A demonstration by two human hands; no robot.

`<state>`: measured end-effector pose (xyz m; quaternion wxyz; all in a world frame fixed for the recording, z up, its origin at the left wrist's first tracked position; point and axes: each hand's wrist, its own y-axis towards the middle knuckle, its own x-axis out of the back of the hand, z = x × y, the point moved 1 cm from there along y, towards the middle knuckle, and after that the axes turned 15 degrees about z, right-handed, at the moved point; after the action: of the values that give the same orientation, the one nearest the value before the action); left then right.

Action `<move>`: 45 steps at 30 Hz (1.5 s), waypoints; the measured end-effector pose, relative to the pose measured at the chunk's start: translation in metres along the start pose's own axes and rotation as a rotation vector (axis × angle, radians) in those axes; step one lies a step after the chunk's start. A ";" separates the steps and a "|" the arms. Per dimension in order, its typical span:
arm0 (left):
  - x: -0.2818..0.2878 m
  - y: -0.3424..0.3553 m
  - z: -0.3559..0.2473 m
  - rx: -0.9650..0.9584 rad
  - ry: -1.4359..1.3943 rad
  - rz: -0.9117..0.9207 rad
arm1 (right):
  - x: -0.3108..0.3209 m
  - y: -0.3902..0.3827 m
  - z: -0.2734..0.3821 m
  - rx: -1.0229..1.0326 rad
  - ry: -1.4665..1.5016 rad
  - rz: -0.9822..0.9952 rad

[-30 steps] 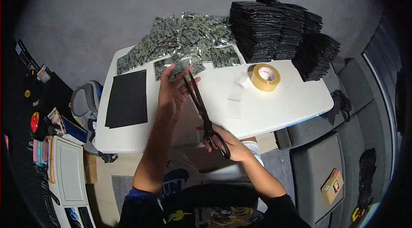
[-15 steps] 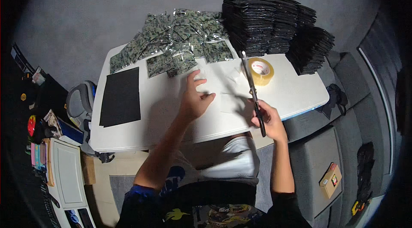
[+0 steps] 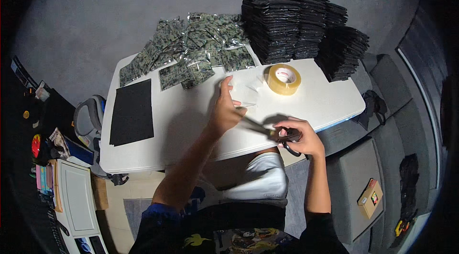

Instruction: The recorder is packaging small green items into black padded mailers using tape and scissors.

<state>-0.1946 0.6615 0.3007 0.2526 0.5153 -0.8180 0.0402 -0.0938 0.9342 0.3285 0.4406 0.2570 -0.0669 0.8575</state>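
In my right hand (image 3: pixel 305 138) is a pair of black-handled scissors (image 3: pixel 258 126), gripped by the loops. The blades are smeared by motion and point left, their tips close to the thumb of my left hand (image 3: pixel 225 111). That left hand hovers over the white table (image 3: pixel 191 146) with its index finger stretched out and fingers apart. Clear plastic pieces (image 3: pixel 246 95) lie beside its fingertips, partly hidden by the hand. A wide roll of clear tape (image 3: pixel 284 80) rests on its side to the right of them.
Camouflage-patterned packets in clear wrap (image 3: pixel 205 39) lie heaped at the back. Tall stacks of shiny black packets (image 3: pixel 270 29) stand at the back right. Flat black sheets (image 3: pixel 131 113) lie on the left. A grey sofa (image 3: pixel 351 184) holding a small cardboard box (image 3: pixel 370 199) stands right.
The scissors have swung from pointing away from me to pointing left toward my left hand. My left hand has shifted slightly right.
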 end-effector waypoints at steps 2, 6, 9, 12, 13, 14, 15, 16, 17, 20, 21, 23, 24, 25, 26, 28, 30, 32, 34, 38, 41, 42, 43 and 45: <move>0.000 0.008 0.004 0.020 -0.093 -0.002 | 0.000 0.005 0.011 0.011 -0.114 0.059; 0.006 0.019 0.013 0.073 -0.193 0.053 | -0.007 0.013 0.025 0.037 -0.211 0.177; 0.017 0.025 0.013 0.152 -0.287 0.157 | -0.016 0.019 0.034 0.019 -0.341 0.189; 0.036 0.035 0.002 0.095 -0.337 0.231 | -0.032 0.031 0.034 0.001 -0.384 0.184; 0.047 0.039 -0.006 0.107 -0.305 0.256 | -0.039 0.038 0.037 0.045 -0.372 0.147; 0.058 0.041 -0.013 0.110 -0.303 0.251 | -0.044 0.044 0.038 0.014 -0.394 0.159; 0.064 0.045 -0.022 0.091 -0.238 0.267 | -0.050 0.048 0.038 0.031 -0.475 0.115; 0.068 0.048 -0.031 0.073 -0.172 0.281 | -0.057 0.051 0.038 0.048 -0.555 0.071; 0.072 0.051 -0.034 0.107 -0.229 0.311 | -0.062 0.057 0.036 0.051 -0.554 0.071; 0.078 0.055 -0.043 0.238 -0.386 0.377 | -0.075 0.073 0.035 0.032 -0.538 0.053; 0.081 0.057 -0.046 0.239 -0.385 0.375 | -0.077 0.077 0.035 0.022 -0.519 0.017; 0.086 0.058 -0.048 0.316 -0.394 0.347 | -0.080 0.085 0.038 0.065 -0.522 -0.089; 0.088 0.057 -0.047 0.315 -0.393 0.343 | -0.079 0.086 0.036 0.069 -0.523 -0.088; 0.089 0.057 -0.046 0.299 -0.408 0.353 | -0.077 0.085 0.031 0.067 -0.455 -0.090; 0.091 0.057 -0.046 0.282 -0.424 0.363 | -0.073 0.084 0.026 0.064 -0.389 -0.092; 0.091 0.057 -0.046 0.265 -0.480 0.347 | -0.062 0.079 0.020 -0.042 -0.347 -0.158; 0.091 0.056 -0.046 0.249 -0.534 0.334 | -0.052 0.075 0.011 -0.258 -0.253 -0.297; 0.091 0.055 -0.048 0.250 -0.544 0.335 | -0.050 0.079 0.003 -0.266 -0.140 -0.371; 0.091 0.055 -0.049 0.243 -0.558 0.347 | -0.053 0.095 -0.008 -0.081 0.226 -0.552; 0.093 0.049 -0.048 0.232 -0.520 0.312 | -0.063 0.127 -0.016 -0.093 0.587 -0.371; 0.091 0.041 -0.051 0.320 -0.290 0.174 | -0.076 0.130 -0.005 -0.164 0.781 -0.320; 0.096 0.039 -0.044 0.325 -0.289 0.164 | -0.080 0.131 0.007 -0.188 0.872 -0.298; 0.104 0.039 -0.035 0.221 -0.036 0.100 | -0.081 0.133 0.005 -0.187 0.875 -0.287; 0.117 0.035 -0.029 0.100 0.209 -0.038 | -0.079 0.133 0.006 -0.200 1.093 -0.183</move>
<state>-0.2545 0.5908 0.3862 0.3111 0.5354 -0.7744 0.1296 -0.1590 0.7949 0.3093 0.5058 -0.2632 0.1127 0.8138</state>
